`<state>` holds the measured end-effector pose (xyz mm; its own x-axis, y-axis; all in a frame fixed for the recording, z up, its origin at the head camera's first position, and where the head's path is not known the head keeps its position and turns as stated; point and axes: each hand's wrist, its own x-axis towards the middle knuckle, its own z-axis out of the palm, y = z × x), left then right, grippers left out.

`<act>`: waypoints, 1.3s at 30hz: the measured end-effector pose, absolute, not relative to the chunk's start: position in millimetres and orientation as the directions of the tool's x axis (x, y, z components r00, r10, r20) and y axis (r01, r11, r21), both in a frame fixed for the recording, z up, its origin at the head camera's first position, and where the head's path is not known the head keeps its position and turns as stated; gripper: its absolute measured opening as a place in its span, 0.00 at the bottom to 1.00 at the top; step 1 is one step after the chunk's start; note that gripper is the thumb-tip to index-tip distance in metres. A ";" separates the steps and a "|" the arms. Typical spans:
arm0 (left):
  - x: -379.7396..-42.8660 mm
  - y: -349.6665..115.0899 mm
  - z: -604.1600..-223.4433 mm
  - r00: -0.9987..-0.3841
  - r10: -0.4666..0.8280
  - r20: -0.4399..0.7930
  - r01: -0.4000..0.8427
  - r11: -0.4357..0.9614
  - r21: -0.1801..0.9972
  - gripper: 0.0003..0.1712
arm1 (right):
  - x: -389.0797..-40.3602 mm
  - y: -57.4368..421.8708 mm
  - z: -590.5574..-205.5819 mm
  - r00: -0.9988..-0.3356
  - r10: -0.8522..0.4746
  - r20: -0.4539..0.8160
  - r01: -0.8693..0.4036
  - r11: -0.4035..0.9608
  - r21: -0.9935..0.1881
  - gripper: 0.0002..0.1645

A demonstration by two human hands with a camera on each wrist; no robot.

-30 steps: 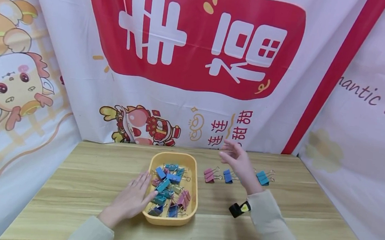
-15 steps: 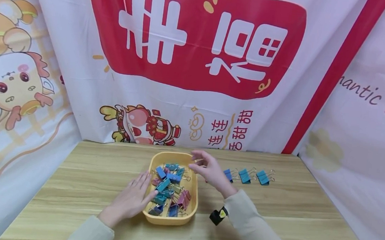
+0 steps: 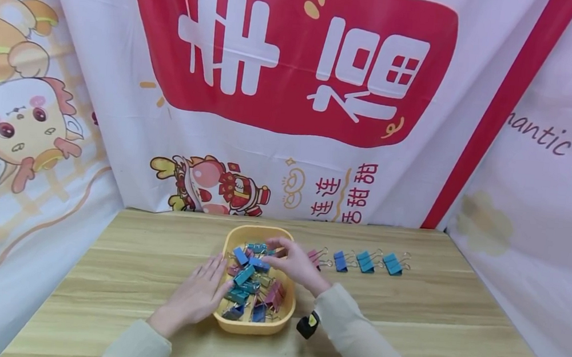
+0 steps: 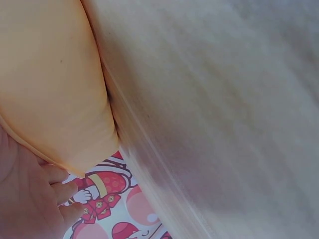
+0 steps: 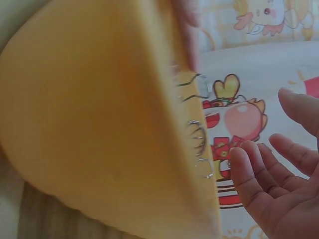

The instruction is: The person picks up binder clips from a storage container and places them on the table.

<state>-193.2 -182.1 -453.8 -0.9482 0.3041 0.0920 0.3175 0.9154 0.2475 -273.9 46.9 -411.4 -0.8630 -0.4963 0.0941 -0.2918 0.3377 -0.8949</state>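
Observation:
A yellow plastic tray (image 3: 251, 328) holds a heap of binder clips (image 3: 244, 276) in blue, teal, pink and yellow. My left hand (image 3: 196, 290) lies along the tray's left side, fingers extended, the thumb reaching over the rim. In the left wrist view, its fingers (image 4: 62, 191) rest against the tray wall (image 4: 55, 89). Over the far right part of the tray hovers my right hand (image 3: 292, 261), its fingers loosely bent above the clips. The right wrist view shows nothing between the fingers of this right hand (image 5: 274, 184), with wire clip handles (image 5: 199, 137) showing over the rim.
Right of the tray, a row of binder clips stands on the wooden table (image 3: 379, 337): a pink clip (image 3: 315, 256) partly behind the right hand, a blue clip (image 3: 341, 261), a teal clip (image 3: 366, 261) and another teal clip (image 3: 392, 264). A printed cloth (image 3: 248, 146) hangs behind.
My right hand has moved left from above the row of clips to over the tray, uncovering the blue and teal clips. The left hand stays at the tray's side.

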 end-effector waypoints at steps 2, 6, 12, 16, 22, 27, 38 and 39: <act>-193.0 -181.8 -453.9 -0.948 0.305 0.093 0.319 0.916 0.245 0.36 | -274.1 45.8 -415.7 -0.863 -0.500 0.079 -0.287 0.355 -0.890 0.23; -193.0 -181.7 -454.6 -0.946 0.307 0.102 0.323 0.914 0.245 0.34 | -275.2 43.2 -423.9 -0.860 -0.508 0.053 -0.279 0.381 -0.882 0.24; -192.6 -181.2 -454.3 -0.947 0.304 0.105 0.321 0.914 0.249 0.33 | -279.1 38.2 -433.5 -0.858 -0.512 0.037 -0.292 0.428 -0.855 0.22; -192.3 -181.0 -453.9 -0.948 0.300 0.103 0.317 0.915 0.249 0.33 | -281.1 34.5 -437.7 -0.854 -0.518 0.046 -0.318 0.451 -0.834 0.20; -191.9 -181.3 -453.6 -0.948 0.302 0.100 0.318 0.915 0.248 0.33 | -280.3 28.1 -437.0 -0.868 -0.497 0.018 -0.298 0.490 -0.819 0.13; -192.2 -181.4 -454.5 -0.945 0.309 0.106 0.326 0.915 0.237 0.33 | -281.3 24.4 -438.7 -0.886 -0.464 0.020 -0.290 0.519 -0.804 0.06; -191.0 -180.9 -452.4 -0.944 0.311 0.114 0.330 0.909 0.254 0.33 | -283.9 23.1 -442.0 -0.904 -0.423 0.067 -0.300 0.515 -0.803 0.04; -191.0 -180.8 -452.1 -0.944 0.311 0.115 0.330 0.908 0.257 0.33 | -284.1 23.7 -442.5 -0.910 -0.409 0.074 -0.292 0.505 -0.812 0.04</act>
<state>-191.0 -180.8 -452.1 -0.9436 0.3105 0.1146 0.3301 0.9083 0.2570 -284.1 23.7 -442.5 -0.9097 -0.4087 0.0735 -0.2924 0.5047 -0.8122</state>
